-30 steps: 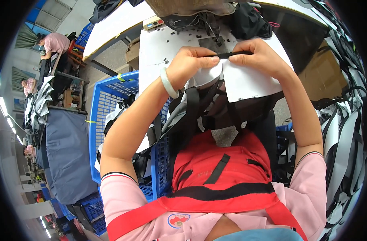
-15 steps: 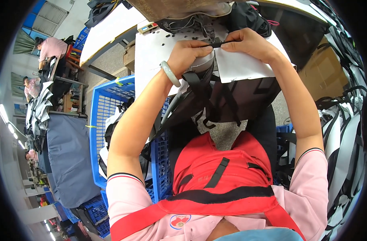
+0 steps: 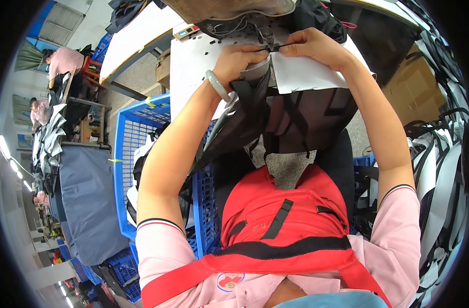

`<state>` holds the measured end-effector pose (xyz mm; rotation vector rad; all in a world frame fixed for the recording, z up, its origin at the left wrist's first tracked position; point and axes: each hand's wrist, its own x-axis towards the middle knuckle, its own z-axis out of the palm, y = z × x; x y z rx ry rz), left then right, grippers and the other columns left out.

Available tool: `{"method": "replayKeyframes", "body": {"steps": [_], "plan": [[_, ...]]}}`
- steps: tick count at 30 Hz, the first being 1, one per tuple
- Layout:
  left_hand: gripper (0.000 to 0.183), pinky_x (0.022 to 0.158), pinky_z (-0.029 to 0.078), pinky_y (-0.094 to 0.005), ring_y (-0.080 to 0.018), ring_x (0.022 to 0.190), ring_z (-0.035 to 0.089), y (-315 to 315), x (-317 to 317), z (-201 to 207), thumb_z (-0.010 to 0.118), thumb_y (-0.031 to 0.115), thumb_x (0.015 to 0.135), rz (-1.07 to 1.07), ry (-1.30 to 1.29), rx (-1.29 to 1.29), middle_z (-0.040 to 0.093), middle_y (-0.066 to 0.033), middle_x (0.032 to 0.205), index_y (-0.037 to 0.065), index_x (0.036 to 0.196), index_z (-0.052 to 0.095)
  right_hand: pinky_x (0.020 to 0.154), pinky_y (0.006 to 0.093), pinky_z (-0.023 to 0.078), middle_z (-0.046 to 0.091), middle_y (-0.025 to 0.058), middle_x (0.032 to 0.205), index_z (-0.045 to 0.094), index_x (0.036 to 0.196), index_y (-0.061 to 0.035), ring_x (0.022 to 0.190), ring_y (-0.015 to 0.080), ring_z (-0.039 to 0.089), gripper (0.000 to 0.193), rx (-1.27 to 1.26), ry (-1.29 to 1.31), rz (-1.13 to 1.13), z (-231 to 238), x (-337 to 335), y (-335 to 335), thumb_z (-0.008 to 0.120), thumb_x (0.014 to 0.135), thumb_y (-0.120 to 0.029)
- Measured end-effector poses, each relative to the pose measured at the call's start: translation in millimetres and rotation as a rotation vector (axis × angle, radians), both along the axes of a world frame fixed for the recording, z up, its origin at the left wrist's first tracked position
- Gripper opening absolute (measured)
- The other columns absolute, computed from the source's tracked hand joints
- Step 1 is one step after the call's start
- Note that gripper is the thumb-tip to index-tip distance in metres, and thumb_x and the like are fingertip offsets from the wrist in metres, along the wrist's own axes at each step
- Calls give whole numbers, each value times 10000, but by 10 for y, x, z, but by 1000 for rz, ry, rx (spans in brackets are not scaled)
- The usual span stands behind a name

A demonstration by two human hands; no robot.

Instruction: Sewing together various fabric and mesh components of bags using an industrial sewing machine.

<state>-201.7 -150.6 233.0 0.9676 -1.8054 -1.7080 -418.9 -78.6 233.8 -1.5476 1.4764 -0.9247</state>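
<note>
At the far end of the white worktop, both hands meet under the head of a sewing machine (image 3: 229,10). My left hand (image 3: 235,64), with a pale bangle on its wrist, pinches one end of a short black strip (image 3: 273,50). Opposite it, the fingers of my right hand (image 3: 314,49) are closed on the strip's other end. Below them hangs a sewn piece of sheer black fabric (image 3: 311,126) with black straps; its white panel (image 3: 303,74) lies on the worktop under my right hand. The machine's needle area is partly hidden by the fingers and glare.
A blue plastic crate (image 3: 122,169) filled with black and white pieces stands left of my legs. Black scraps and a small device (image 3: 186,32) lie on the worktop. At right are a cardboard box (image 3: 414,90) and hanging strips (image 3: 439,190). Other people work far left.
Both hands have moved slightly away from me, carrying the strip closer to the machine. The black fabric has shifted the same way, and its dangling straps have swung.
</note>
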Motion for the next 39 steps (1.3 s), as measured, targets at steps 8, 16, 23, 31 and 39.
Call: {"method": "replayKeyframes", "body": {"steps": [8,16,23,31,39], "plan": [[341,655,493,-232,-102,733,615,-61,-30,-43,706,117,833,37,30,49,680,-75,894,-83,1102,643,627,188,443,637,-30,794,671,926,-21,685,19,550,234,26,-53,61,-15,-54,-96,676,873,-249],[301,650,477,-200,-72,701,599,-44,-73,-4,698,125,843,29,38,73,673,-34,876,-38,1095,664,630,189,438,615,-41,768,664,913,-29,682,15,540,230,-1,-49,52,-46,-117,-118,664,882,-257],[258,698,477,-213,-80,802,612,-110,244,-91,676,134,854,9,67,16,675,-38,902,-23,1059,674,714,216,450,635,3,892,647,1017,-55,770,42,573,299,112,24,-244,142,-390,235,549,944,-328],[173,762,493,-301,-192,805,644,1449,117,-242,689,89,751,-687,304,-346,696,-114,865,-2,897,711,863,319,483,658,104,1024,553,1222,22,965,181,613,492,-186,41,261,-745,574,1179,580,757,-139],[219,871,451,-390,-303,953,574,1733,1397,-1074,628,84,786,161,-5,-707,612,-133,980,35,999,639,671,232,447,642,17,784,664,826,0,724,106,587,113,153,100,128,-1177,363,1692,613,729,-28]]}}
